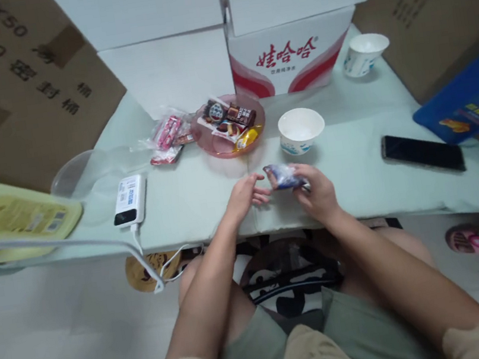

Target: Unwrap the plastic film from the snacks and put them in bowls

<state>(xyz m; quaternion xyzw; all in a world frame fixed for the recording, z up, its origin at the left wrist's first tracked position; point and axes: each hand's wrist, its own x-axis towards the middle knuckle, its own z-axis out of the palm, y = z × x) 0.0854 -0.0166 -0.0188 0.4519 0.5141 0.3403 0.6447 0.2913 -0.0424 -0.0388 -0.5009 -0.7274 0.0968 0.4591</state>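
Note:
My right hand (pixel 317 193) is closed on a small blue-and-brown snack packet (pixel 283 176), held just above the table near its front edge. The packet is a little blurred, so its label cannot be read. To its left, my left hand (pixel 247 196) has its fingers apart and nothing in them, with the fingertips close to the packet's left end. Beyond my hands stands a white paper bowl (pixel 301 128). Behind my left hand, a pink translucent plate (pixel 216 147) carries several wrapped snacks, among them a yellow packet (pixel 247 137) and a brown packet (pixel 241 115).
Pink-wrapped sweets in a clear bag (pixel 168 132) lie left of the plate. A white power bank (pixel 130 200) with a cable is further left. At right are a phone (pixel 422 153), a second paper bowl (pixel 364 54) and a blue package (pixel 471 100). White cartons (pixel 169 70) stand behind.

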